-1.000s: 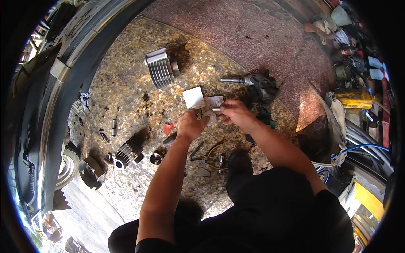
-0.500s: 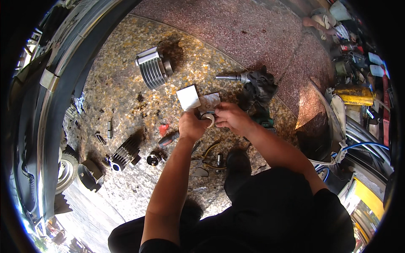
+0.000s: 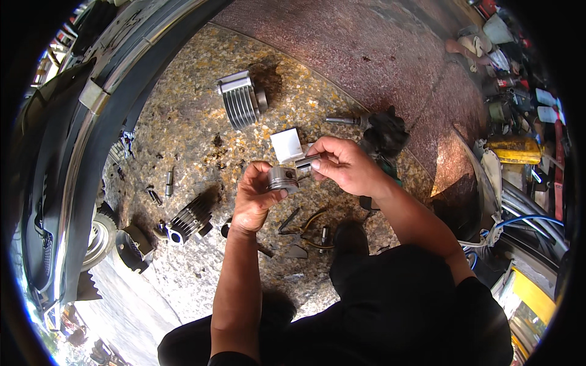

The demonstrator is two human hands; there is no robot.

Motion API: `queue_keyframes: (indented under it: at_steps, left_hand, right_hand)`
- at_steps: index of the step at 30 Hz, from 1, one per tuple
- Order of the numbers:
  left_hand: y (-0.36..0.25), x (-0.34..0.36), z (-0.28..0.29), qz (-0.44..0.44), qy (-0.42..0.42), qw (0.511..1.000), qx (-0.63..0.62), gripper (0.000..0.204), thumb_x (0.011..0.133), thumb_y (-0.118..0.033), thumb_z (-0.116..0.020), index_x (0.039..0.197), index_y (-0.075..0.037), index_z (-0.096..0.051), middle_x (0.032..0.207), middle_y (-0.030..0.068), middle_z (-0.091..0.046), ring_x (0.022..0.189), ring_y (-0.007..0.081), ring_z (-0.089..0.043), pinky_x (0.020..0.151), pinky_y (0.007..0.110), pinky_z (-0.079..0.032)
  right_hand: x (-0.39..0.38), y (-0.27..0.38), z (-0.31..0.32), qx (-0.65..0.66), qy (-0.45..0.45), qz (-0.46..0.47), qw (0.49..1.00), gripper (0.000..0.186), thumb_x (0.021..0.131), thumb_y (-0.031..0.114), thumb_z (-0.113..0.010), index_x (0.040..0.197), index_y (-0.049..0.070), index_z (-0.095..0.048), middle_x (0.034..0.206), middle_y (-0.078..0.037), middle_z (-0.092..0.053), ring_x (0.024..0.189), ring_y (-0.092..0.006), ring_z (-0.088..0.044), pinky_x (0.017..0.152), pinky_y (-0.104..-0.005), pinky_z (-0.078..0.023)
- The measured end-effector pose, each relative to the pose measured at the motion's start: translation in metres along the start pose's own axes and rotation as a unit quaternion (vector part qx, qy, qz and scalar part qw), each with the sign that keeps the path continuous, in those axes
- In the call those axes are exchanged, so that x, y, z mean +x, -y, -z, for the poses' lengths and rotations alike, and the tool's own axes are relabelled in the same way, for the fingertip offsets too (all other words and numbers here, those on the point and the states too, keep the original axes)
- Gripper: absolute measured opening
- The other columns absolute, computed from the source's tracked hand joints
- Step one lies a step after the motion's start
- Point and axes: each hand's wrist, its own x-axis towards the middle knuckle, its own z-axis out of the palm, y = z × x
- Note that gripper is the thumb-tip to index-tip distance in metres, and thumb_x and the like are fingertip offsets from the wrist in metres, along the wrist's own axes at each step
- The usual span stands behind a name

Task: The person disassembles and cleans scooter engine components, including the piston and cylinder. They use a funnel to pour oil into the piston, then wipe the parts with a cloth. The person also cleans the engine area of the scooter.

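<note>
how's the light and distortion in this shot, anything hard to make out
Head view: hard sunlight on the speckled floor, with dark shadows beside the finned cylinder and under the person. Fisheye bends the chrome edge at left and blackens the corners. The piston in the left hand and the pin in the right hand are sharp; clutter at the right rim is squeezed and hard to read.

A speckled stone floor [image 3: 183, 122] carries a finned metal cylinder [image 3: 241, 100], a second finned cylinder [image 3: 190, 216] lower left, small pins [image 3: 169, 182] between them, a dark power tool [image 3: 381, 131] and a white box [image 3: 287, 145].
</note>
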Motion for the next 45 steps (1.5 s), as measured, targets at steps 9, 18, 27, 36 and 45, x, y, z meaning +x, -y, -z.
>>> queue_keyframes:
  at_steps: [9,18,27,36,45]
  left_hand:
    - [-0.019,-0.008,-0.007,-0.022,0.03,0.999,0.026,0.05,0.071,0.017,-0.069,0.11,-0.008,-0.05,0.098,0.0065,-0.066,0.09,0.0179,-0.065,0.081,0.03,-0.05]
    - [-0.036,-0.014,-0.021,-0.038,-0.007,0.988,0.153,0.045,0.069,0.009,-0.066,0.107,-0.007,-0.049,0.093,0.0006,-0.059,0.082,0.0102,-0.055,0.073,0.024,-0.045]
    - [-0.036,-0.014,-0.028,-0.067,0.003,0.987,0.144,0.046,0.068,0.002,-0.069,0.108,-0.008,-0.048,0.092,-0.0018,-0.055,0.076,0.0066,-0.049,0.064,0.019,-0.04]
    - [-0.049,-0.017,-0.042,-0.053,-0.024,0.973,0.222,0.045,0.066,0.017,-0.068,0.102,-0.006,-0.051,0.092,0.0033,-0.062,0.087,0.0134,-0.06,0.08,0.029,-0.049]
    - [-0.052,-0.016,-0.043,-0.036,0.009,0.983,0.178,0.044,0.069,0.017,-0.068,0.103,-0.005,-0.05,0.095,0.0043,-0.064,0.087,0.013,-0.06,0.079,0.027,-0.049]
  right_hand:
    - [-0.011,0.04,-0.017,-0.292,-0.004,0.099,0.951,0.012,0.084,0.001,-0.065,0.096,0.002,-0.063,0.064,-0.009,-0.058,0.052,-0.0171,-0.054,0.051,-0.0344,-0.043]
    - [-0.012,0.048,-0.021,-0.373,0.008,0.096,0.923,0.018,0.087,0.006,-0.061,0.104,0.001,-0.06,0.086,-0.018,-0.065,0.077,-0.0329,-0.065,0.072,-0.044,-0.052]
    - [-0.017,0.056,-0.018,-0.35,0.006,0.118,0.929,0.016,0.082,0.003,-0.064,0.096,-0.004,-0.062,0.083,-0.021,-0.064,0.08,-0.0368,-0.066,0.073,-0.0454,-0.052]
    - [-0.024,0.05,-0.014,-0.364,-0.02,0.226,0.903,0.018,0.081,-0.001,-0.064,0.098,0.0,-0.06,0.076,-0.015,-0.062,0.062,-0.0296,-0.062,0.055,-0.0415,-0.049]
    - [-0.018,0.056,-0.006,-0.34,0.009,0.216,0.915,0.017,0.081,-0.003,-0.063,0.098,0.0,-0.06,0.075,-0.014,-0.062,0.061,-0.0271,-0.06,0.055,-0.0386,-0.046]
